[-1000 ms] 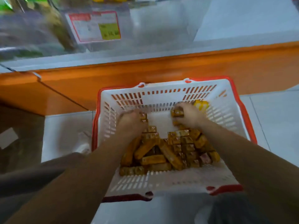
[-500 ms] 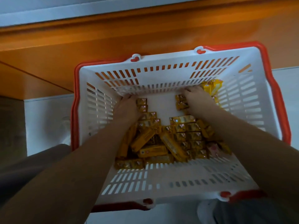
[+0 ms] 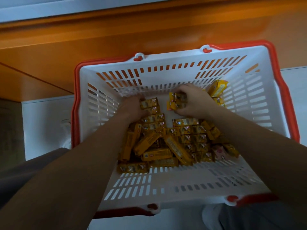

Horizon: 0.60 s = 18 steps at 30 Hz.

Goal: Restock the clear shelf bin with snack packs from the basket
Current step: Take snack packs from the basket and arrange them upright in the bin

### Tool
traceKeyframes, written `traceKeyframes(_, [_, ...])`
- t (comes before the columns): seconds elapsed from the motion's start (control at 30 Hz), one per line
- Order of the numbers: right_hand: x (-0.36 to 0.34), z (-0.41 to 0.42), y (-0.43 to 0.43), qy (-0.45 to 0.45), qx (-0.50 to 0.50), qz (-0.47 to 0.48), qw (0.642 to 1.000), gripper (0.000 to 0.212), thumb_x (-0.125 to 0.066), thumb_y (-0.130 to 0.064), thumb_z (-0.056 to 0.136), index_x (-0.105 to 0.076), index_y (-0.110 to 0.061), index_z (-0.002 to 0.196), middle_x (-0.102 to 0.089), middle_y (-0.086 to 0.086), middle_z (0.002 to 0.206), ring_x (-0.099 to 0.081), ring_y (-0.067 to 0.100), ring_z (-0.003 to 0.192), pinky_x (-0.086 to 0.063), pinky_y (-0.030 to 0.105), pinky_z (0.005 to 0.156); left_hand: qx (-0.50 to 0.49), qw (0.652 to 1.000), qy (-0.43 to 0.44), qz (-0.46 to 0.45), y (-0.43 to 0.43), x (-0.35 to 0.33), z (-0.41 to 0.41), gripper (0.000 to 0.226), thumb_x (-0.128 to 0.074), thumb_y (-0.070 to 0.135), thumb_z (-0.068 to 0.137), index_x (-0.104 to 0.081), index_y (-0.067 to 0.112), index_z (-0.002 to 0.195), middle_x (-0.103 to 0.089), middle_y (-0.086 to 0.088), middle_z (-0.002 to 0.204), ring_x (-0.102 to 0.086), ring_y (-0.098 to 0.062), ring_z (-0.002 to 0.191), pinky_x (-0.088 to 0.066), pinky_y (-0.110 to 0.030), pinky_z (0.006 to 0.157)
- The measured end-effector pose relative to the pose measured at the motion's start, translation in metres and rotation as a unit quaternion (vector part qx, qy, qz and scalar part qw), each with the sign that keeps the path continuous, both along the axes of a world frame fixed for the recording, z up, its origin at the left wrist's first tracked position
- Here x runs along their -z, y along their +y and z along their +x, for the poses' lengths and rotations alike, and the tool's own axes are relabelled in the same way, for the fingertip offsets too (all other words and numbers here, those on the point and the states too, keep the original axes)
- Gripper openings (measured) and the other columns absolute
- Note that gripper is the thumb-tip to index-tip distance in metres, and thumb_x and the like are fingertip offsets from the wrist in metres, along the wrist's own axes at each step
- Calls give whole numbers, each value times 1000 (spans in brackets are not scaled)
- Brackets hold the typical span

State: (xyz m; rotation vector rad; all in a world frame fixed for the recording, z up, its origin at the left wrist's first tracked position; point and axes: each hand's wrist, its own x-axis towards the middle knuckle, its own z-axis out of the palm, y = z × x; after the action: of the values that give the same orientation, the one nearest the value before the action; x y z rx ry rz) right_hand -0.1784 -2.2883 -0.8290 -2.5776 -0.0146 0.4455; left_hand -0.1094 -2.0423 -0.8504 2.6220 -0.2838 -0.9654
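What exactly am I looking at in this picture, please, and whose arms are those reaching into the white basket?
There is no machine here: a person wears a camera on the head, so this single view looks down along their own bare arms. The white slotted plastic basket with a red rim stands on a pale tiled floor before an orange shelf base. In it lies a heap of small yellow snack packs, with one pink pack among them. The right hand pinches a couple of yellow packs between fingers and thumb. The left hand lies against another stack; whether it grips is hidden.
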Motion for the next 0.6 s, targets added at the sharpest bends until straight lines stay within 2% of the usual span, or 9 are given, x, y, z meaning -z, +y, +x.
traceKeyframes(0.07, [-2, -2, 3, -9, 20, 30, 999, 69, -79, -51, 72, -54, -26, 131, -56, -2, 125, -51, 15, 111, -48, 32, 91, 16, 1000, 0, 18, -1, -1, 2, 64, -82, 49, 80, -60, 20, 133, -67, -8, 129, -62, -30, 117, -50, -40, 97])
traceKeyframes(0.13, [-2, -5, 8, -11, 53, 54, 997, 70, -77, -57, 74, -55, -23, 132, -59, -4, 123, -53, 11, 105, -48, 28, 87, 28, 999, 14, 8, -3, -1, 0, 58, -82, 46, 82, -60, 19, 129, -68, -9, 126, -63, -29, 113, -49, -36, 88])
traceKeyframes(0.2, [0, -9, 13, 13, 81, 80, 993, 70, -78, -57, 73, -56, -24, 131, -61, -8, 116, -55, 8, 99, -48, 24, 81, 42, 999, 16, -4, -4, -2, -2, 58, -79, 49, 84, -60, 18, 129, -68, -8, 122, -63, -28, 108, -45, -33, 80])
traceKeyframes(0.27, [3, -15, 17, 56, 98, 88, 990, 68, -78, -58, 72, -56, -24, 126, -60, -11, 107, -60, 10, 95, -54, 25, 77, 44, 999, 24, -16, -6, -5, -1, 61, -76, 58, 83, -61, 19, 127, -67, -3, 113, -64, -25, 102, -45, -32, 76])
traceKeyframes(0.3, [5, -17, 19, 77, 108, 89, 987, 67, -78, -59, 72, -56, -23, 125, -59, -10, 105, -61, 12, 93, -56, 27, 76, 42, 998, 33, -20, -7, -7, 0, 61, -75, 58, 84, -61, 18, 128, -67, -3, 115, -64, -25, 103, -47, -33, 77])
traceKeyframes(0.37, [9, -19, 21, 101, 136, 85, 982, 68, -75, -62, 74, -54, -22, 126, -57, -8, 103, -61, 13, 90, -58, 32, 75, 57, 998, 35, -6, -8, -10, 1, 59, -75, 51, 88, -61, 17, 134, -66, -9, 128, -63, -30, 113, -51, -38, 91])
traceKeyframes(0.43, [9, -17, 21, 112, 174, 99, 974, 67, -71, -63, 76, -52, -24, 128, -57, -6, 103, -61, 11, 86, -58, 33, 70, 82, 996, 14, 22, -9, -15, -1, 53, -73, 52, 89, -63, 20, 130, -67, -9, 129, -61, -31, 117, -48, -44, 99])
traceKeyframes(0.53, [6, -17, 20, 113, 250, 177, 945, 66, -72, -60, 77, -53, -26, 132, -57, -8, 108, -58, 9, 93, -48, 23, 63, 77, 997, -14, 21, -15, -31, -7, 56, -72, 55, 88, -61, 27, 135, -68, -5, 130, -60, -29, 119, -46, -43, 100])
traceKeyframes(0.6, [-2, -19, 21, 101, 282, 218, 929, 63, -72, -60, 76, -57, -28, 127, -56, -10, 110, -55, 8, 98, -43, 21, 65, 40, 998, -10, -45, -18, -45, -12, 61, -73, 50, 89, -54, 34, 145, -65, -3, 136, -62, -25, 117, -51, -40, 97])
